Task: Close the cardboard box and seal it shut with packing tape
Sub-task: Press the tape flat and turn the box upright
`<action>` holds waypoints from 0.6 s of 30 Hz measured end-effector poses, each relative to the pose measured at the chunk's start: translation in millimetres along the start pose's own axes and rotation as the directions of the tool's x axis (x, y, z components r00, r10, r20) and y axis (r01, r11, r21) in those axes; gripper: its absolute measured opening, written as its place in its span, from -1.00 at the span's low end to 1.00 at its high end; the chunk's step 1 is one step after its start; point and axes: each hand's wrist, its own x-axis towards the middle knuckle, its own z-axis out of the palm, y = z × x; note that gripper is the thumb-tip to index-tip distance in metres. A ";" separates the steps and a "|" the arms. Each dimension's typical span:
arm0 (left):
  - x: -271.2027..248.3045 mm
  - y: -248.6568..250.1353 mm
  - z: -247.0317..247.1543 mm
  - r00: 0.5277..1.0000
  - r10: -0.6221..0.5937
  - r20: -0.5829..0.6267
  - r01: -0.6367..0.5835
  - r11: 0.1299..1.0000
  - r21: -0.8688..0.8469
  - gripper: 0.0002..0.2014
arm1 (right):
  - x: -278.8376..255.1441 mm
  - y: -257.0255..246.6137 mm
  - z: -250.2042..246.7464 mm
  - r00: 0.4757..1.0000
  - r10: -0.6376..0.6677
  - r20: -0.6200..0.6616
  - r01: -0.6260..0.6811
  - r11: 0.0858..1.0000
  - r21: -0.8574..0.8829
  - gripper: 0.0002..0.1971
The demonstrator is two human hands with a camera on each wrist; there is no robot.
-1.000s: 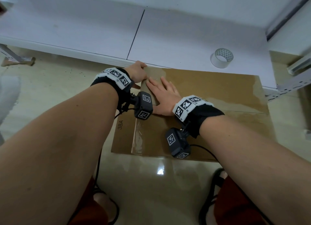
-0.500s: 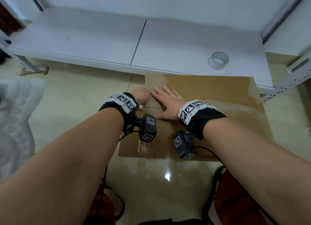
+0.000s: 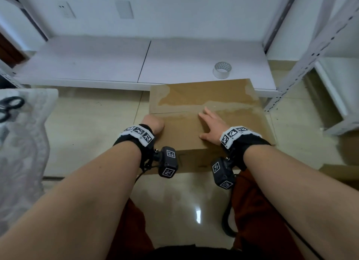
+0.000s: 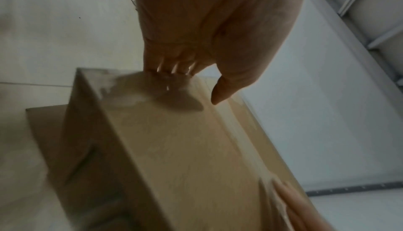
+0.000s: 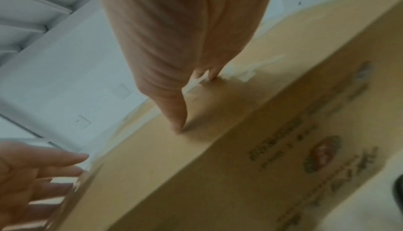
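The brown cardboard box point(image 3: 213, 96) sits on the floor with its top flaps down and a strip of clear tape point(image 3: 236, 109) along the seam. My left hand point(image 3: 153, 124) is at the box's left end. Its fingers point(image 5: 43, 174) reach straight down over the edge against the side, and the thumb point(image 4: 218, 95) is over the top. My right hand point(image 3: 212, 125) lies flat on the top, fingers spread, fingertips point(image 5: 179, 126) pressing the cardboard by the seam. A roll of clear packing tape point(image 3: 222, 70) stands on the white platform behind the box.
A low white platform point(image 3: 97, 65) runs along the wall behind the box. A metal rack upright point(image 3: 287, 79) stands at the right. Black scissors point(image 3: 9, 106) lie on a white cloth at the far left. Glossy tiled floor point(image 3: 93, 127) surrounds the box.
My right hand has slid to the right along the taped seam, away from the left hand. The left hand has stayed at the box's left end. The head view has tilted up.
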 end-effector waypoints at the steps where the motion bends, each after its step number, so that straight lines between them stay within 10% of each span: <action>1: -3.9 -1.3 5.0 0.999 -0.005 -0.043 0.004 1.000 -0.018 -0.78 | -6.5 5.5 -0.3 0.997 0.022 -0.077 -0.017 0.997 0.070 -0.18; 5: -18.4 -12.7 22.3 0.994 -0.070 -0.086 0.066 0.997 -0.044 -0.62 | -27.2 25.8 -6.2 0.930 0.165 -0.329 -0.094 0.971 0.220 -0.35; 11: -31.7 -33.6 32.3 0.992 -0.117 -0.038 0.119 0.992 0.038 -0.59 | -38.9 46.5 -4.6 0.819 0.480 -0.315 -0.416 0.874 0.250 -0.30; 18: -38.2 -44.0 45.4 0.919 -0.379 -0.110 0.305 0.858 -0.413 -0.39 | -49.5 55.4 8.4 0.582 0.754 -0.306 -0.599 0.651 0.466 -0.18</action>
